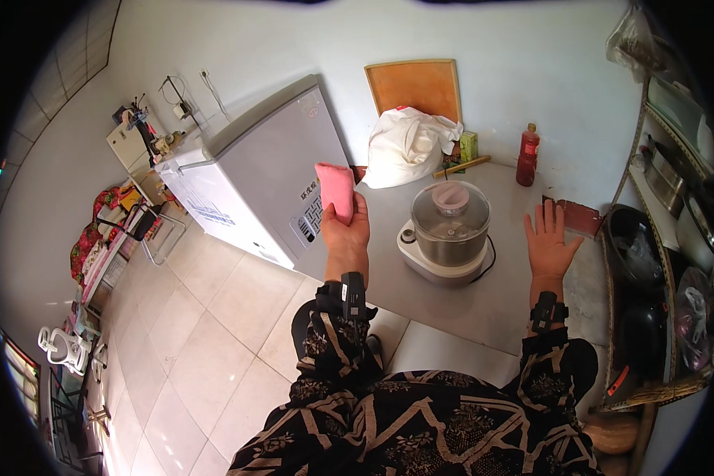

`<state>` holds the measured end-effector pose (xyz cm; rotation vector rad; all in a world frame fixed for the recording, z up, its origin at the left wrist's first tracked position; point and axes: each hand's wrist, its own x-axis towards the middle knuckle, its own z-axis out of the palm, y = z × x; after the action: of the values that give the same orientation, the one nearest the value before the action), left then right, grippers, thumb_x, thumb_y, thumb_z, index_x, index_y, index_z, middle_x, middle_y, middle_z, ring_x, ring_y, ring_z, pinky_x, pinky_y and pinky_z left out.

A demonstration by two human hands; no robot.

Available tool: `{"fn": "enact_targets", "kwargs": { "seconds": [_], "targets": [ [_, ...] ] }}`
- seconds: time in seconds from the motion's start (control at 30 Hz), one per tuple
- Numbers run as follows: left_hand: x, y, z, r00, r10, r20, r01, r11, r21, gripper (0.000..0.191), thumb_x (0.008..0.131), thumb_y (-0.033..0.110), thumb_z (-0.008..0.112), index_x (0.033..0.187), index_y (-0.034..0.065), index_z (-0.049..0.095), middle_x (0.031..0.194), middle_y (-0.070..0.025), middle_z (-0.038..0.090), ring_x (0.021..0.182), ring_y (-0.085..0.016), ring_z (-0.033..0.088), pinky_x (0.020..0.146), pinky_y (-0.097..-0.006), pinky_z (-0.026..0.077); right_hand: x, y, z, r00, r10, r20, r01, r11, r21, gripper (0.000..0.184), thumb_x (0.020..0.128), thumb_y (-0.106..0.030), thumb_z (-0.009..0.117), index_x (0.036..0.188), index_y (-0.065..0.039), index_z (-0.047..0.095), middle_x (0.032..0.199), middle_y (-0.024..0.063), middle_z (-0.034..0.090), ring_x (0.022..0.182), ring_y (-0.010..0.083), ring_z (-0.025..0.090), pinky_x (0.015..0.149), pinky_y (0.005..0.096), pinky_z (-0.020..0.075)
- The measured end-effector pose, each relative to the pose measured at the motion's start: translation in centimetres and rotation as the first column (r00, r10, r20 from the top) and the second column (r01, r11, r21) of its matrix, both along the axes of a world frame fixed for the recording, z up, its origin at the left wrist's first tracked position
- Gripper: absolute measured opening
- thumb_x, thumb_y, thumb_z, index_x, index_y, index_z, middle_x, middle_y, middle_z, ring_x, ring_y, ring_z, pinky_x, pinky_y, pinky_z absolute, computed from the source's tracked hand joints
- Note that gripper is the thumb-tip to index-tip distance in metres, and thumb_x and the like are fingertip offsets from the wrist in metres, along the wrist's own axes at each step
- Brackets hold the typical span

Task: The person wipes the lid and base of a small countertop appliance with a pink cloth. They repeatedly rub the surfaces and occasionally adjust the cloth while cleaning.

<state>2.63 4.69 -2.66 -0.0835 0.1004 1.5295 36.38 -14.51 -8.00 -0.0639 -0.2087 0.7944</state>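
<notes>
A folded pink cloth [337, 191] is held upright in my left hand [346, 233], over the left part of a grey table [387, 291]. My right hand [551, 241] is raised with its fingers spread and holds nothing, above the table's right edge. Between the hands a dough mixer [449, 235] stands on the table, with a white base, a steel bowl and a clear lid with a pink cap. Its black cord lies at its right side. Both wrists wear black strapped devices.
Behind the mixer are a white sack [407, 149], a wooden board [416, 89], a green carton [469, 146], a wooden stick [462, 166] and a bottle of red liquid [528, 156]. A chest freezer [268, 154] stands at left, a metal shelf with pots [666, 181] at right.
</notes>
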Motion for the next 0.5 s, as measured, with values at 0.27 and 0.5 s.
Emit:
{"fn": "enact_targets", "kwargs": {
  "seconds": [0.27, 0.5],
  "targets": [
    [0.5, 1.0, -3.3, 0.984, -0.157, -0.088, 0.159, 0.987, 0.021, 0.033, 0.101, 0.022, 0.047, 0.125, 0.0020, 0.055, 0.119, -0.0153, 0.066, 0.102, -0.034, 0.064, 0.089, -0.0482, 0.055, -1.1, 1.6, -1.7, 0.991, 0.136, 0.007, -0.136, 0.990, 0.022, 0.091, 0.096, -0.076, 0.030, 0.158, -0.011, 0.027, 0.165, 0.0138, 0.025, 0.153, 0.0341, 0.019, 0.122, 0.0605, 0.0147],
    [4.7, -3.9, -3.0, 0.797, -0.346, -0.495, 0.451, 0.886, 0.108, 0.029, 0.100, 0.021, 0.056, 0.124, 0.0053, 0.056, 0.119, -0.0110, 0.066, 0.103, -0.028, 0.065, 0.082, -0.0429, 0.057, -3.3, 2.4, -0.3, 0.951, 0.260, 0.167, -0.253, 0.966, -0.058, 0.087, 0.098, -0.069, 0.039, 0.158, -0.007, 0.027, 0.163, 0.0160, 0.029, 0.151, 0.0351, 0.024, 0.121, 0.0571, 0.0211]
  ]
}}
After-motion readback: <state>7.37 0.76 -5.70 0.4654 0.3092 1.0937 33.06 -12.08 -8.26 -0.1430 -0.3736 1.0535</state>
